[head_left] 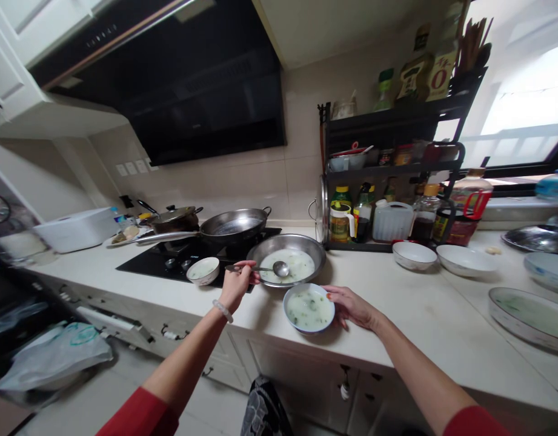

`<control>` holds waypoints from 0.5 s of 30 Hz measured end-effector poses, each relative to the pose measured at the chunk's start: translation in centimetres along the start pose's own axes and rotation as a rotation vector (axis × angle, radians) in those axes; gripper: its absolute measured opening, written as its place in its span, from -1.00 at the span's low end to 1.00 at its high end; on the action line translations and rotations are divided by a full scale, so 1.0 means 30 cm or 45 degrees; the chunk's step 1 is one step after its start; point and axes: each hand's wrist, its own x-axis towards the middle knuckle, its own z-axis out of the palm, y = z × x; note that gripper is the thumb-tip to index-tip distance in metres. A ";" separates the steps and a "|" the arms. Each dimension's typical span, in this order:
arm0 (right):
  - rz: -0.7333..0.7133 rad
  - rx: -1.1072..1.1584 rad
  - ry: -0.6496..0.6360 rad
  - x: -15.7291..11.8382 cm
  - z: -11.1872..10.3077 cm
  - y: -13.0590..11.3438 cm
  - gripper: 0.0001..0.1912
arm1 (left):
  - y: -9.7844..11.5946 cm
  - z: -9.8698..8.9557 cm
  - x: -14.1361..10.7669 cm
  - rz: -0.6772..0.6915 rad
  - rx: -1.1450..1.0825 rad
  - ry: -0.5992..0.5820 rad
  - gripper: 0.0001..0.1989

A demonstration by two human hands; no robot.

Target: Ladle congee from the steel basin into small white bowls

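Observation:
My left hand (239,284) is closed round the dark handle of a metal ladle (281,269). The ladle's bowl hangs over a wide steel basin (318,257) that holds pale, milky soup. With its fingers on the rim and side, my right hand (351,307) grips a soup bowl (308,309) at the counter's front edge. Pale soup with green bits fills this bowl nearly to the rim. Left of the ladle hand, a smaller bowl (203,271) with similar soup stands by the hob's front corner.
A steel wok (235,225) and a lidded pot (172,218) sit on the black hob (158,257). Behind stands a black rack (397,115) of bottles. Two white bowls (414,255) are at the right, near a large soup dish (528,321). A white tub (76,230) is far left.

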 end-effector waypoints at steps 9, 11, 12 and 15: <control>0.003 -0.017 0.006 0.003 -0.003 0.002 -0.40 | -0.057 0.043 0.019 -0.007 0.099 -0.126 -0.84; 0.004 -0.015 0.017 0.001 -0.001 0.000 -0.41 | -0.058 0.044 0.022 -0.037 0.064 -0.102 -0.84; 0.004 -0.015 0.017 0.001 0.000 -0.001 -0.41 | -0.056 0.043 0.024 -0.055 0.041 -0.080 -0.85; -0.003 -0.022 0.008 -0.001 0.003 -0.004 -0.40 | -0.046 0.030 0.030 -0.107 -0.023 0.003 -0.88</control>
